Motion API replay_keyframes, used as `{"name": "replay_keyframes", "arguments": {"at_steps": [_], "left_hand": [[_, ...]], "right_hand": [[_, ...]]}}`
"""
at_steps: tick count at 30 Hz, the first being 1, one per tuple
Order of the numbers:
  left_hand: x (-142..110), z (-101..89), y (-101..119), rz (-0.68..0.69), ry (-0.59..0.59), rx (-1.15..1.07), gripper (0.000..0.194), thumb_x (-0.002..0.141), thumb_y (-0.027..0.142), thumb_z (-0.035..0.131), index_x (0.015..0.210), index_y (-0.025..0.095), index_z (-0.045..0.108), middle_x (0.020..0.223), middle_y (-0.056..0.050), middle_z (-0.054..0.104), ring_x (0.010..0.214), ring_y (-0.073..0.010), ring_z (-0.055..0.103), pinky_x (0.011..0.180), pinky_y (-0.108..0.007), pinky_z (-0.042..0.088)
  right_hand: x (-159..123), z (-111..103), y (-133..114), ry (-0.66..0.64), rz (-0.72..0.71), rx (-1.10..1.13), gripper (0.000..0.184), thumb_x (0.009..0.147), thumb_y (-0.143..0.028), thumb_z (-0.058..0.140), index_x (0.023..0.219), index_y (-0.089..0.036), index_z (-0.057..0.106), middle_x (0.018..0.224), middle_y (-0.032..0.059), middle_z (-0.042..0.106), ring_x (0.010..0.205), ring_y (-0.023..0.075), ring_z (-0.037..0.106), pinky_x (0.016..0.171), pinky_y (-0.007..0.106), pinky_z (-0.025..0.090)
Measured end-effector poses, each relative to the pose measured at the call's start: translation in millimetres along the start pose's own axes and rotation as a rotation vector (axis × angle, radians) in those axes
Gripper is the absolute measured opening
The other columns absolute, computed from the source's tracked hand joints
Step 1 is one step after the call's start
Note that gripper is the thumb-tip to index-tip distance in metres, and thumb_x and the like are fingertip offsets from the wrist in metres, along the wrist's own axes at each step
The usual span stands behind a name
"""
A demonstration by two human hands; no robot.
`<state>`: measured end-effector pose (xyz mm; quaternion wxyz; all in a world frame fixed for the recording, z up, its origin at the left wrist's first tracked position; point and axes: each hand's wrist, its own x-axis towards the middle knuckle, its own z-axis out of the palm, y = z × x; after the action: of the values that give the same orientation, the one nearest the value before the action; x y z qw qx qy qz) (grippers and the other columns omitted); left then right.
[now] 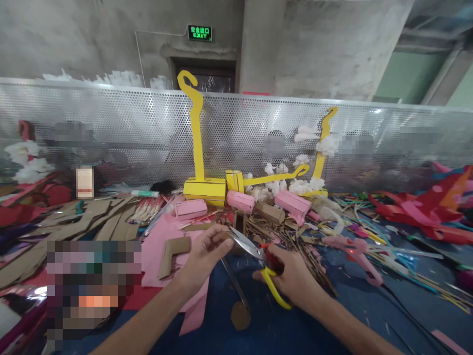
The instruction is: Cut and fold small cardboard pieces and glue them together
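The right hand (290, 271) grips the scissors (248, 244) by their red and yellow handles, blades pointing at the left hand (207, 251). The left hand's fingers are bent together at the blade tip; whether they pinch a scrap there, I cannot tell. The step looks like close work with the scissors. The next move seems to call for a steady right wrist and left fingertips clear of the edge. An L-shaped cardboard piece (170, 251) lies just left of the left hand, a rounded cardboard piece (240, 315) on the desk (273, 333) between the forearms, and a pink glue gun (355, 254) right of the right hand.
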<state>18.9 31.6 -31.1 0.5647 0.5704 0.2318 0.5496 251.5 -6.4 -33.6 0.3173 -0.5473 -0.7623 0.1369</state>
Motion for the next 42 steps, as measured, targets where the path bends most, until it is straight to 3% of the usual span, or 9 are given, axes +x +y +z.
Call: {"name": "replay_keyframes", "arguments": {"at_steps": [5,9,12,15,19,23,31,36,42], "left_hand": [[-2,1.4,2,-0.01,-0.007,0.005,0.023,0.086,0.031,0.075,0.1,0.018,0.063,0.095,-0.004,0.071,0.085,-0.0153,0.065,0.082,-0.028,0.048],[0,-2.9,-2,0.013,0.01,0.008,0.023,0.088,0.03,0.073,0.104,0.019,0.062,0.093,-0.003,0.071,0.087,-0.0163,0.066,0.084,-0.029,0.049],[2,-5.1,-3,0.028,0.001,0.015,0.023,0.087,0.03,0.073,0.104,0.019,0.062,0.095,-0.004,0.072,0.089,-0.0176,0.067,0.084,-0.03,0.05],[2,-4.2,0,0.029,-0.02,0.033,0.022,0.087,0.03,0.074,0.102,0.019,0.063,0.094,-0.004,0.072,0.088,-0.0172,0.066,0.081,-0.028,0.05],[1,-0.8,5,0.037,-0.044,0.056,0.019,0.088,0.029,0.073,0.099,0.018,0.064,0.092,-0.003,0.071,0.084,-0.015,0.064,0.079,-0.025,0.049],[0,0.5,6,0.019,-0.046,0.048,0.021,0.086,0.031,0.075,0.098,0.017,0.065,0.094,-0.005,0.071,0.084,-0.0158,0.065,0.079,-0.026,0.049],[-1,1.4,6,-0.007,-0.058,0.004,0.021,0.086,0.032,0.075,0.098,0.018,0.064,0.091,-0.004,0.073,0.085,-0.0171,0.069,0.083,-0.028,0.05],[-2,1.6,6,-0.019,-0.074,0.018,0.02,0.089,0.032,0.071,0.099,0.018,0.062,0.092,-0.005,0.073,0.086,-0.0173,0.069,0.086,-0.029,0.05],[1,-5.9,-3,0.007,-0.043,-0.011,0.02,0.09,0.031,0.071,0.104,0.019,0.062,0.094,-0.003,0.069,0.086,-0.0153,0.064,0.083,-0.028,0.049]], "right_hand": [[2,4,8,0.015,0.018,0.061,0.048,0.077,-0.055,0.073,0.061,-0.02,0.045,0.055,-0.0084,0.035,0.055,0.01,0.03,0.048,0.022,0.022],[2,1,3,0.046,0.031,0.021,0.039,0.076,-0.049,0.075,0.067,-0.02,0.05,0.057,-0.0069,0.043,0.056,0.0118,0.039,0.051,0.023,0.028],[1,-4,-5,0.048,0.014,-0.048,0.029,0.074,-0.039,0.076,0.081,-0.02,0.055,0.076,-0.0011,0.06,0.068,0.0168,0.053,0.06,0.025,0.038],[-1,-6,-10,0.044,-0.011,-0.067,0.03,0.074,-0.032,0.076,0.094,-0.02,0.057,0.1,0.0049,0.065,0.084,0.0211,0.059,0.073,0.029,0.043],[-1,-5,-10,0.008,0.006,-0.092,0.03,0.074,-0.039,0.077,0.086,-0.021,0.056,0.083,0.0016,0.064,0.073,0.019,0.056,0.065,0.027,0.04],[0,-4,-8,-0.037,0.049,-0.112,0.038,0.07,-0.048,0.079,0.076,-0.021,0.053,0.061,-0.0058,0.052,0.055,0.013,0.041,0.051,0.025,0.028],[1,2,7,-0.023,0.056,0.03,0.044,0.071,-0.05,0.08,0.064,-0.02,0.048,0.054,-0.0091,0.038,0.054,0.0102,0.031,0.049,0.023,0.021],[1,6,11,0.011,0.043,0.066,0.042,0.074,-0.049,0.077,0.064,-0.019,0.049,0.056,-0.0085,0.039,0.055,0.0103,0.034,0.05,0.022,0.024],[0,-5,-5,0.05,-0.027,-0.021,0.031,0.074,-0.039,0.077,0.087,-0.02,0.056,0.085,0.0003,0.062,0.073,0.0177,0.053,0.065,0.026,0.04]]}}
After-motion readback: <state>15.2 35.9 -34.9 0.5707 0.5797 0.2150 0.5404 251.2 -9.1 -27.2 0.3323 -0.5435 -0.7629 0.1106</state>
